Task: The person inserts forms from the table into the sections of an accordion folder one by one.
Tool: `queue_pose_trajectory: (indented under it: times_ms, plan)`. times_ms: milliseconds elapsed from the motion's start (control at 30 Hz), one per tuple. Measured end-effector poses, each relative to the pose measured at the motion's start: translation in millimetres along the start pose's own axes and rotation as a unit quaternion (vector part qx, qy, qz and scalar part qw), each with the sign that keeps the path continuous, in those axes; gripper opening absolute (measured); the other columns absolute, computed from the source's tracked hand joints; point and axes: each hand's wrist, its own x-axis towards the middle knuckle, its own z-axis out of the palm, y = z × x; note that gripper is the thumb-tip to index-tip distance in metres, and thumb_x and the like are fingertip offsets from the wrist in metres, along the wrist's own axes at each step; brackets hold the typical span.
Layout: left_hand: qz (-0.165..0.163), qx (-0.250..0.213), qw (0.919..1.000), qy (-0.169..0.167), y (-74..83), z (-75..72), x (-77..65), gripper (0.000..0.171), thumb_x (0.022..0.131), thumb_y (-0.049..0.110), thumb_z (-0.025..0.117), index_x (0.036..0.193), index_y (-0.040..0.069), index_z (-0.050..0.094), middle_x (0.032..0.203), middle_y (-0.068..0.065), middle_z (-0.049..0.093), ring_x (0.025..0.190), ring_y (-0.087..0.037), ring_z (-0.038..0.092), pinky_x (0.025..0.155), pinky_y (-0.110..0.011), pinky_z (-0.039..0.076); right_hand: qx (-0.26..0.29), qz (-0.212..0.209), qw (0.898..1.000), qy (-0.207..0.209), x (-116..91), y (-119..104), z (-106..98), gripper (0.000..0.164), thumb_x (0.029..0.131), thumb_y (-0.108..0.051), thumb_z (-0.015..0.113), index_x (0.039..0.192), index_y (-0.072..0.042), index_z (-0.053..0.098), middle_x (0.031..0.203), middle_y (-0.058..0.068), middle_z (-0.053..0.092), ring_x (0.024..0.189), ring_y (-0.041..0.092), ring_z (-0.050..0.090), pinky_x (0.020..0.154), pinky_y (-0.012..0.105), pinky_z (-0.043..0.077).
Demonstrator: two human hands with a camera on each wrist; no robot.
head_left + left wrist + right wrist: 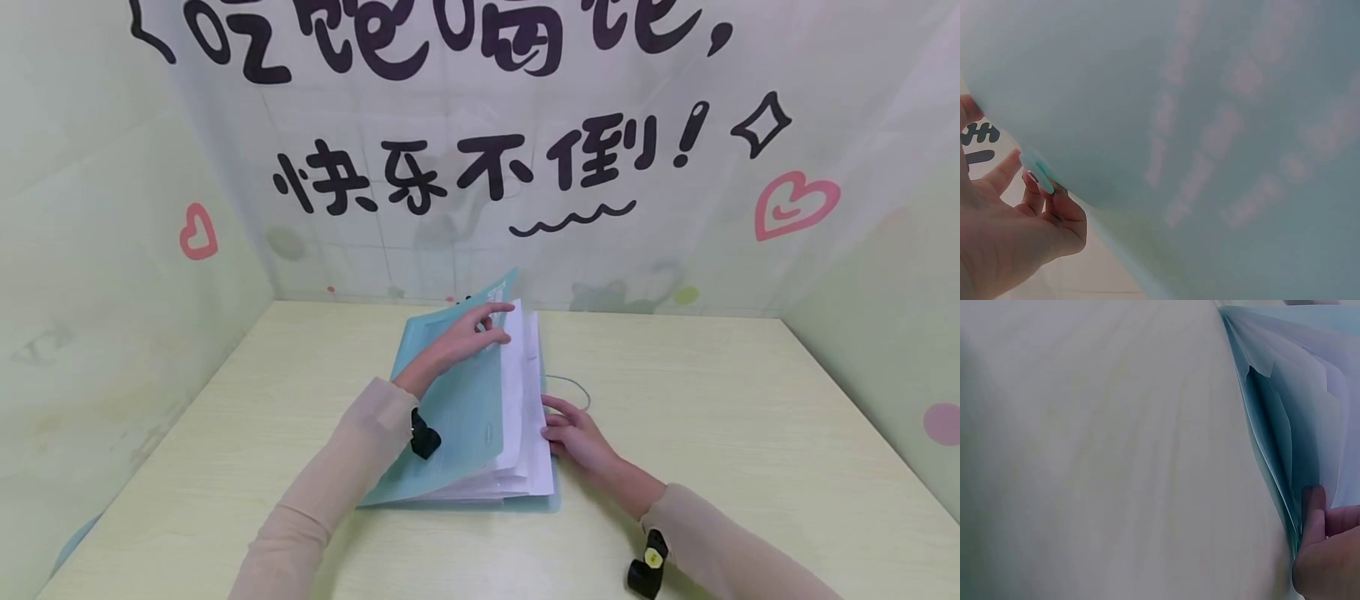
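A light blue document folder (457,400) lies on the table with its cover raised and white papers (534,417) fanned inside. My left hand (468,333) reaches across the cover and holds its free edge, fingers curled at the rim. In the left wrist view, a small teal oval piece (1037,172) sits by these fingers, and the blue cover (1147,125) fills most of the picture. My right hand (581,442) is at the folder's right side, fingers at the edges of the papers. The right wrist view shows a finger (1314,509) against the inner sheets.
A thin cord (573,383) loops out from the folder's right side onto the pale wooden table (712,400). Behind stands a white backdrop (450,225) with black lettering and pink hearts. Side panels border the table left and right.
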Motion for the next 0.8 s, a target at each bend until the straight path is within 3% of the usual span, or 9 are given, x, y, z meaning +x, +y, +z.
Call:
queue_pose_trajectory:
  times_ms: [200,433,800]
  plan:
    - [0.001,0.002,1.0000,0.000,-1.1,0.1,0.3,0.047,0.083,0.031,0.056,0.129,0.023,0.044,0.090,-0.007,0.044,0.080,-0.020,0.042,0.063,-0.030,0.035,0.000,0.000,1.000,-0.003,2,1,7,0.054,0.078,0.013,0.042,0.130,0.006,0.033,0.103,0.017,0.057,0.080,0.016,0.056,0.069,0.029,0.045]
    - [0.004,0.000,1.0000,-0.004,-1.2,1.0,-0.1,0.046,0.084,0.030,0.055,0.129,0.024,0.045,0.089,-0.007,0.044,0.078,-0.020,0.042,0.061,-0.030,0.034,-0.023,0.014,1.000,-0.007,4,1,12,0.056,0.078,0.012,0.040,0.132,0.005,0.030,0.117,0.025,0.047,0.089,0.021,0.051,0.073,0.031,0.043]
    - [0.007,-0.004,1.0000,-0.002,-0.3,3.3,-0.9,0.045,0.085,0.024,0.055,0.129,0.021,0.045,0.089,-0.008,0.044,0.077,-0.021,0.041,0.060,-0.030,0.034,-0.032,0.034,0.994,-0.102,14,-1,3,0.064,0.079,0.013,0.038,0.137,0.006,0.015,0.108,0.019,0.043,0.105,0.027,0.041,0.082,0.035,0.038]
